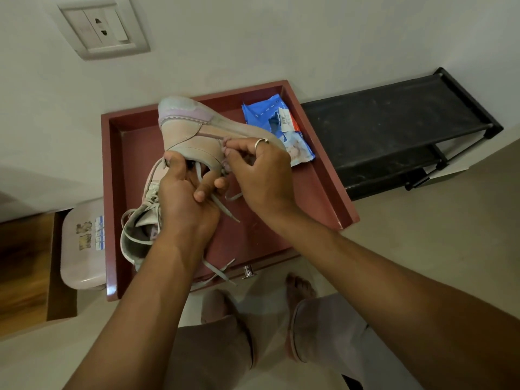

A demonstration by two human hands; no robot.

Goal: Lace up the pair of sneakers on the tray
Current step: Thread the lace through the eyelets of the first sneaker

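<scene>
A pale pink sneaker [191, 130] is held up on its side above the dark red tray [112, 175], sole facing away. My left hand [183, 192] grips it at the collar, thumb over the rim. My right hand [261, 170], with a ring on one finger, pinches the grey lace [225, 208] at the eyelets on the sneaker's side. Loose lace ends hang down below my hands. A second sneaker [138, 229] lies in the tray under my left forearm, its laces [216, 273] trailing over the tray's front edge.
A blue plastic packet [270, 116] lies in the tray's far right corner. A black shoe rack [394, 119] stands to the right, a pale pink lidded box [81, 249] to the left. The wall has a socket [104, 26]. My bare feet [299, 288] are below the tray.
</scene>
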